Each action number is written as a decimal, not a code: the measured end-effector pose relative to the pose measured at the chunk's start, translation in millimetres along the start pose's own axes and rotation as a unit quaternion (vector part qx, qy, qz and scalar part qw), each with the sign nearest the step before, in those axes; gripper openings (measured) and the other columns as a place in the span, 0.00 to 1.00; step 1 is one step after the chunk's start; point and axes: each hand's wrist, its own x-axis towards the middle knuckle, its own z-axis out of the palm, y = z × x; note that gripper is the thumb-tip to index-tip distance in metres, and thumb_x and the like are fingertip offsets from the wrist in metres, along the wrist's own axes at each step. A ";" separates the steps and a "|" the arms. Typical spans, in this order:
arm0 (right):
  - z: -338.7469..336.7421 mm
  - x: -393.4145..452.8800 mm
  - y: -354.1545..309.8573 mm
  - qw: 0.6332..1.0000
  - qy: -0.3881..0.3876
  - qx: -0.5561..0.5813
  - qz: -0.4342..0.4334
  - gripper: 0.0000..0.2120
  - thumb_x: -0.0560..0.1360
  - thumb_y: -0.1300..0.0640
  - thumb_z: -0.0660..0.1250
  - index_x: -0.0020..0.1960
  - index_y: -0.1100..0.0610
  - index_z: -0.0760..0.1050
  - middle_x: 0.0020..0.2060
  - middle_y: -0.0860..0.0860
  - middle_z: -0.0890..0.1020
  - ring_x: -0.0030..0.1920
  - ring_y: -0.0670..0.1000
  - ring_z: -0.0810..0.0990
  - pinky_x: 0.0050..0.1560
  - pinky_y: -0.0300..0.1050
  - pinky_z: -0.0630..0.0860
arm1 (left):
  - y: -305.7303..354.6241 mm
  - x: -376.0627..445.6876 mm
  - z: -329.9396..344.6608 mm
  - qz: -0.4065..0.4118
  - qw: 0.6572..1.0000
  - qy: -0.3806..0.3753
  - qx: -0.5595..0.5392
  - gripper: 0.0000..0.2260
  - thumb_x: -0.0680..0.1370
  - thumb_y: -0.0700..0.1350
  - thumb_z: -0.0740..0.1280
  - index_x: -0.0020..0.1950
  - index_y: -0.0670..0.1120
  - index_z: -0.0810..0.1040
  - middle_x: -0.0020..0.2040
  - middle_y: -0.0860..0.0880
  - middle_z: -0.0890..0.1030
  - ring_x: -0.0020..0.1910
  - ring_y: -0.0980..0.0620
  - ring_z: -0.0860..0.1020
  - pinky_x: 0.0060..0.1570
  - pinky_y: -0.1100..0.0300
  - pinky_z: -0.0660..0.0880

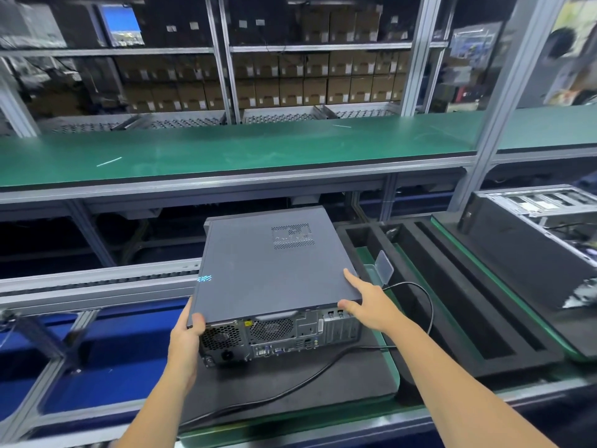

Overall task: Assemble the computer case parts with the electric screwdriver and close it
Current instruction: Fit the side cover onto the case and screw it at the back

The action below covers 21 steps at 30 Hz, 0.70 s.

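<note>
- Head view: the computer case point(274, 273) lies flat on a black mat point(323, 383) on the worktop, lid on, rear ports facing the person, long axis running away from them.
- The left hand point(187, 331) grips the near-left corner, thumb curled over the lid edge.
- The right hand point(365, 305) rests at the near-right corner, fingers point(350, 276) straight on the lid, thumb on the rear edge; it holds nothing.
- Both hands are equally near. I judge the lid seats by sliding along that axis.
- Foam trays point(452, 302) crowd the right; a cable point(429, 305) loops just beside the right wrist. The left is open.
- No screwdriver is visible.
</note>
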 end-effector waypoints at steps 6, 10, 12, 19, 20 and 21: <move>3.1 5.6 5.4 1.000 0.013 -0.013 -0.002 0.38 0.78 0.51 0.70 0.81 0.53 0.53 0.70 0.54 0.73 0.61 0.52 0.75 0.63 0.45 0.72 | -3.0 -0.9 13.4 0.010 0.997 0.074 -0.012 0.20 0.80 0.43 0.57 0.70 0.57 0.70 0.59 0.55 0.78 0.61 0.51 0.73 0.62 0.55 0.67; 6.2 9.6 8.8 1.000 0.024 -0.017 0.002 0.38 0.78 0.52 0.70 0.81 0.54 0.54 0.68 0.55 0.75 0.64 0.58 0.74 0.67 0.55 0.72 | -3.5 -2.0 18.7 0.022 0.995 0.097 -0.020 0.19 0.80 0.43 0.57 0.71 0.55 0.70 0.59 0.55 0.78 0.59 0.54 0.73 0.58 0.60 0.66; 7.2 10.0 10.2 0.999 0.029 -0.017 0.007 0.38 0.78 0.52 0.70 0.81 0.54 0.55 0.68 0.55 0.75 0.64 0.58 0.74 0.67 0.55 0.71 | -4.0 -0.8 18.6 0.019 0.995 0.096 -0.009 0.19 0.80 0.43 0.57 0.71 0.56 0.70 0.58 0.55 0.78 0.59 0.54 0.73 0.56 0.60 0.66; 6.2 1.6 5.6 0.999 0.019 0.025 0.014 0.37 0.79 0.53 0.70 0.81 0.52 0.54 0.72 0.54 0.71 0.71 0.55 0.70 0.71 0.52 0.69 | -5.1 -9.7 13.6 -0.006 0.998 0.061 -0.009 0.19 0.80 0.50 0.61 0.71 0.59 0.67 0.59 0.57 0.77 0.60 0.54 0.74 0.59 0.57 0.67; 7.3 -0.1 6.3 0.999 0.022 0.033 0.014 0.37 0.79 0.53 0.70 0.81 0.52 0.54 0.73 0.53 0.70 0.71 0.55 0.69 0.71 0.51 0.68 | -4.3 -13.5 13.9 -0.008 0.998 0.057 0.000 0.20 0.79 0.50 0.64 0.70 0.59 0.67 0.57 0.59 0.78 0.58 0.56 0.75 0.56 0.58 0.69; 8.2 -1.5 6.9 0.999 0.024 0.037 0.012 0.37 0.79 0.54 0.70 0.81 0.52 0.55 0.73 0.53 0.70 0.71 0.55 0.69 0.72 0.50 0.67 | -3.3 -17.6 13.2 -0.005 0.999 0.052 0.013 0.22 0.77 0.50 0.67 0.70 0.60 0.67 0.54 0.62 0.78 0.54 0.61 0.76 0.53 0.60 0.70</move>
